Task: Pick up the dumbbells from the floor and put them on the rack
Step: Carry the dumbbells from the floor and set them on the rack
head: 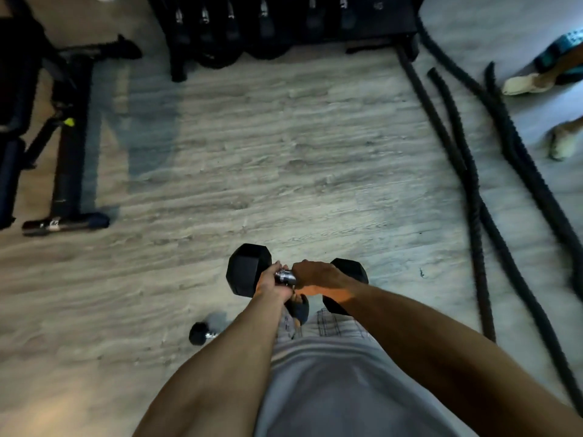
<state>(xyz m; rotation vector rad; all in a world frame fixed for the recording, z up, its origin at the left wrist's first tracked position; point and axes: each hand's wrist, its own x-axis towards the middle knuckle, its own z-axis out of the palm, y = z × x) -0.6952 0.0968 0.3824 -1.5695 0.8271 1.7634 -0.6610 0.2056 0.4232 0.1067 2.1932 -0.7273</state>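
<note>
Dim home-gym kind of room: pale wood-look floor (284, 152), with the rack (284, 23) at the far end, loaded with dark dumbbells. We've got the big hex dumbbell (247, 272) in front of our shorts. It looks to be off the floor and is well short of the rack. Both hands are wrapped round its chrome handle. The left hand (271, 283) is next to the left head and the right hand (315, 274) comes over the top by the right head, with a bit of bare handle showing between them. A smaller dumbbell (199, 333) lies on the floor just by our left leg.

For the carry, we'd say hold it close to the body, level, arms long, and walk straight up the open strip of floor. The battle ropes (467, 171) trail along the right side, so we'd stay left of them. At the rack we'd set it down gently instead of dropping it.
</note>
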